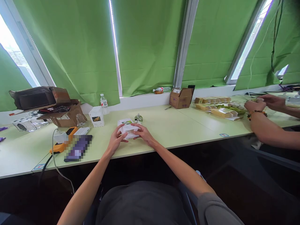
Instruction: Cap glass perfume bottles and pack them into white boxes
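Observation:
A small white box point(127, 129) with a green picture on its lid sits on the pale green table point(178, 128) straight ahead of me. My left hand point(116, 139) grips its left side with bent fingers. My right hand point(144, 133) holds its right side, fingers curled over the top edge. A small round glass ornament point(138, 118) stands just behind the box. Another small white box point(96, 116) stands upright further back on the left.
On the left lie a dark phone point(78, 148), an orange device point(63, 140) with a cable, open cardboard boxes point(58, 109) and a water bottle point(103, 104). A cardboard box point(181, 97) stands by the window. At right, another person's hands point(262, 104) are beside trays of tan boxes point(217, 106).

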The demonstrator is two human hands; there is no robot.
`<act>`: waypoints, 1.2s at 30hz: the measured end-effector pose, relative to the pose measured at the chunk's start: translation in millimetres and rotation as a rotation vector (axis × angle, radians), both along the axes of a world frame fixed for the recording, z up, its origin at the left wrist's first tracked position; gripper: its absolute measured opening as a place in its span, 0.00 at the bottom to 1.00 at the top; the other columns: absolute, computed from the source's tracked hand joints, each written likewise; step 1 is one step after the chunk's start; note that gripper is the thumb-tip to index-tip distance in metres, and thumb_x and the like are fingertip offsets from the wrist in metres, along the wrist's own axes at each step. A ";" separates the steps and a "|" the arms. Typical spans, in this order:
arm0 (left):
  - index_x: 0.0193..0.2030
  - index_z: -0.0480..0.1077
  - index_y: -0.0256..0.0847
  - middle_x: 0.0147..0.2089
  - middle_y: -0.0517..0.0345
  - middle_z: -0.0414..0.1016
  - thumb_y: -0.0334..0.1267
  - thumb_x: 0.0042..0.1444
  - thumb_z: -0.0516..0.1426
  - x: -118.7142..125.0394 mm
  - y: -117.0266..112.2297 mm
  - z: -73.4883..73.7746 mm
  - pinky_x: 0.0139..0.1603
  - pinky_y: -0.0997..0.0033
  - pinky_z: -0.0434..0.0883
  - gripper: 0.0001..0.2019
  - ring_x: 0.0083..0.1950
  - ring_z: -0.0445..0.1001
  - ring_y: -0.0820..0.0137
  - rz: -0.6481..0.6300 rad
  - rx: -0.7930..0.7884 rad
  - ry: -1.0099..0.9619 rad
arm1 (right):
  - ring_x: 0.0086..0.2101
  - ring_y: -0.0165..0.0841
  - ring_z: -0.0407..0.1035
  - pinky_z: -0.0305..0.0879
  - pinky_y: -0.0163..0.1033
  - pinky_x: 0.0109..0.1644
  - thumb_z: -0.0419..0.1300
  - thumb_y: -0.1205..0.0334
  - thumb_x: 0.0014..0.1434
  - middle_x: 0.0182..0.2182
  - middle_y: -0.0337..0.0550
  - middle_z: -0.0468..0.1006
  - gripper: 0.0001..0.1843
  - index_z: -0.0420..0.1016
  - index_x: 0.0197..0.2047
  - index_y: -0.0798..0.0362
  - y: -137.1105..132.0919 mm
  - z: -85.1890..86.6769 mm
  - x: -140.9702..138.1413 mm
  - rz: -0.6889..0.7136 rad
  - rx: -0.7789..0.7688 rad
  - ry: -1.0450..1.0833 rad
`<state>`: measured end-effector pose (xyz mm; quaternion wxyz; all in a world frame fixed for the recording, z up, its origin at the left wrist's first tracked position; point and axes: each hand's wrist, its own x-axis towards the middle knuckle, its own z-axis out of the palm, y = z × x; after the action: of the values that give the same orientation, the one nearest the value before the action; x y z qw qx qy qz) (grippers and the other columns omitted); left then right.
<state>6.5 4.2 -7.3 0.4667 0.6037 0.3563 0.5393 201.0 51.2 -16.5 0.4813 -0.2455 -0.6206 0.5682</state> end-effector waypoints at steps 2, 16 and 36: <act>0.66 0.56 0.47 0.56 0.46 0.71 0.46 0.53 0.62 -0.9 0.7 0.0 0.39 0.61 0.79 0.34 0.47 0.76 0.60 0.004 -0.007 -0.014 | 0.39 0.37 0.74 0.76 0.40 0.36 0.65 0.58 0.51 0.44 0.45 0.77 0.28 0.70 0.57 0.46 -0.8 0.8 -0.4 0.013 0.005 0.006; 0.67 0.54 0.47 0.51 0.47 0.74 0.46 0.55 0.60 -4.9 1.6 0.4 0.41 0.56 0.78 0.34 0.43 0.78 0.60 0.005 -0.025 -0.069 | 0.40 0.36 0.74 0.76 0.42 0.39 0.64 0.52 0.56 0.47 0.47 0.74 0.38 0.56 0.66 0.45 -14.1 9.1 -2.5 0.149 0.052 -0.074; 0.61 0.57 0.48 0.52 0.49 0.74 0.49 0.56 0.58 -6.0 4.8 -1.8 0.41 0.59 0.77 0.28 0.43 0.78 0.61 -0.054 -0.104 -0.150 | 0.41 0.34 0.71 0.75 0.40 0.40 0.67 0.53 0.52 0.48 0.46 0.73 0.37 0.61 0.63 0.46 -9.5 0.0 -7.1 0.026 0.206 -0.186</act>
<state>0.6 9.0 -9.1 0.5373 0.5458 0.3315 0.5510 193.9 41.8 -16.5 0.4369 -0.2384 -0.7209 0.4823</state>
